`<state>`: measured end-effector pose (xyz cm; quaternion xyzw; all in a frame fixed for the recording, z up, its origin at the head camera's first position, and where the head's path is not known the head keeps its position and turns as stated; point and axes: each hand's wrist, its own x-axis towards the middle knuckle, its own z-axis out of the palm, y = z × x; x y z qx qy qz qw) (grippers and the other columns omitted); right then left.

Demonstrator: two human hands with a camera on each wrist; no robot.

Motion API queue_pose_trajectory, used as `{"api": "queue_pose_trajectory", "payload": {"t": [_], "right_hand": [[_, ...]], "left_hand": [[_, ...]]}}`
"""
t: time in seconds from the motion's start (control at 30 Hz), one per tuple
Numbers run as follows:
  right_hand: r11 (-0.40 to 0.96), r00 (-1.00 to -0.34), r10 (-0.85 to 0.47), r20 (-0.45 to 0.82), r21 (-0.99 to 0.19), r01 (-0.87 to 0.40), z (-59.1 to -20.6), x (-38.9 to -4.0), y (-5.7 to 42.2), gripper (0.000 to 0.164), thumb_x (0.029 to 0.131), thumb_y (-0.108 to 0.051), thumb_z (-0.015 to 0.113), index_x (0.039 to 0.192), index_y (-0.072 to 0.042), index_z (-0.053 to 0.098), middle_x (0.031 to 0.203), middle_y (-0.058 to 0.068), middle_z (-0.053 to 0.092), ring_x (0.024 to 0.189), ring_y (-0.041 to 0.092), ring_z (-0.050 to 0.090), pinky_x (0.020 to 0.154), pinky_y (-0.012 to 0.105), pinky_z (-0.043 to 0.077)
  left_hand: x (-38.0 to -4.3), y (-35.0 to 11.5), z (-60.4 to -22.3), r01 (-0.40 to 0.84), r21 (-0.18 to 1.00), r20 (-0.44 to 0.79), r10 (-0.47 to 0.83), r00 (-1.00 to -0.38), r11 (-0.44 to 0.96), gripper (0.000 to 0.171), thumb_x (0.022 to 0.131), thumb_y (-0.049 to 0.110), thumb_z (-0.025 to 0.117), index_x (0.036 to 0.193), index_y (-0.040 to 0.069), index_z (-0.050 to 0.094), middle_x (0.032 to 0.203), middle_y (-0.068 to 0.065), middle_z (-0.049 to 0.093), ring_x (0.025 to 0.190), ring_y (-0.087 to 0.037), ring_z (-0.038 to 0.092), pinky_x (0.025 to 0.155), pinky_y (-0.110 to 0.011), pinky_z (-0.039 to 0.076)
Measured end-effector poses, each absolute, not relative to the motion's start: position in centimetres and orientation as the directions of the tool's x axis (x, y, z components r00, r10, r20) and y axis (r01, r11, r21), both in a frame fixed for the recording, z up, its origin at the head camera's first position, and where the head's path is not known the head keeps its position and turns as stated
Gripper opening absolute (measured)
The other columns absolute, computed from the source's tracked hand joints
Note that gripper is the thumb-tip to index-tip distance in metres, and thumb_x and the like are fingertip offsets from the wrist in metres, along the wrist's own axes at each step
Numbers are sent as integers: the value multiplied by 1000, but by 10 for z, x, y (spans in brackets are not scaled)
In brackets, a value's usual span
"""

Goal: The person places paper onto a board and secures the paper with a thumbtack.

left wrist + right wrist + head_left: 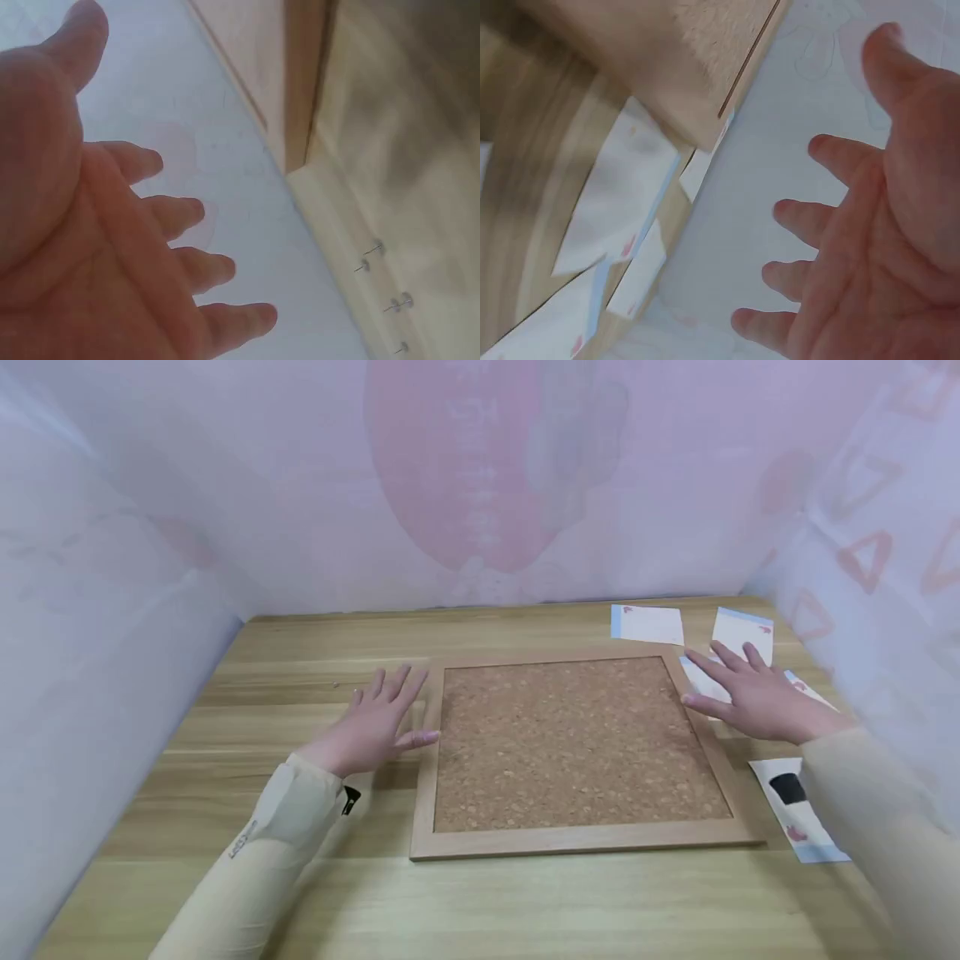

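A cork board (570,752) in a pale wooden frame lies flat on the wood-grain table. My left hand (378,722), fingers spread and palm down, hovers by the board's left edge and holds nothing. Over the right edge is my right hand (765,697), also spread and holding nothing. Beneath and around it lie several paper notes with blue borders, one a white note (619,187) beside the frame in the right wrist view. Several metal push pins (405,300) stand on the table left of the board in the left wrist view; in the head view they are mostly hidden or too small to tell.
One note (648,624) lies behind the board and another (742,631) near the back right corner. A further note (798,810) is partly under the right sleeve. Printed sheeting (300,527) walls the table at the back and both sides.
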<state>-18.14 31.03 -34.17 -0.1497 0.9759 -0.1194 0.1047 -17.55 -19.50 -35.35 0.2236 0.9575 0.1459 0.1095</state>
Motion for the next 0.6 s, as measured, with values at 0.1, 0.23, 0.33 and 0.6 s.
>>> {"api": "queue_pose_trajectory", "payload": {"t": [0.1, 0.23, 0.33, 0.6], "right_hand": [[930, -933, -314, -173, -252, -267, -345, -166, 326, 82, 97, -54, 55, 157, -8, 23, 157, 34, 12, 134, 69, -1, 100, 80, 10], [927, -933, -310, -184, -275, -254, -351, -144, 344, 84, 93, -49, 65, 152, 0, 31, 151, 40, 19, 130, 73, 5, 102, 77, 13], [940, -940, -281, -194, -252, -229, -357, -128, 357, 82, 93, -48, 65, 150, 3, 34, 147, 43, 24, 127, 73, 15, 97, 80, 20], [951, -952, -269, -145, -195, -239, -378, -94, 380, 74, 93, -42, 69, 139, 11, 45, 135, 48, 36, 111, 66, 46, 84, 69, 44]], "left_hand": [[-161, -197, -359, 407, 327, -165, 476, -864, 853, 95, 95, 55, 57, 160, 11, 3, 163, -20, -2, 143, -52, -8, 109, -72, 2], [-140, -198, -364, 424, 337, -180, 499, -847, 841, 97, 93, 55, 61, 159, 8, 7, 163, -21, 4, 144, -52, -3, 110, -71, 8], [-126, -198, -365, 457, 331, -160, 526, -835, 826, 98, 92, 54, 63, 159, 6, 10, 163, -21, 7, 144, -51, 1, 110, -70, 12], [-97, -191, -370, 530, 270, -104, 572, -814, 804, 97, 89, 58, 63, 157, 2, 20, 161, -23, 17, 143, -51, 12, 110, -67, 20]]}}
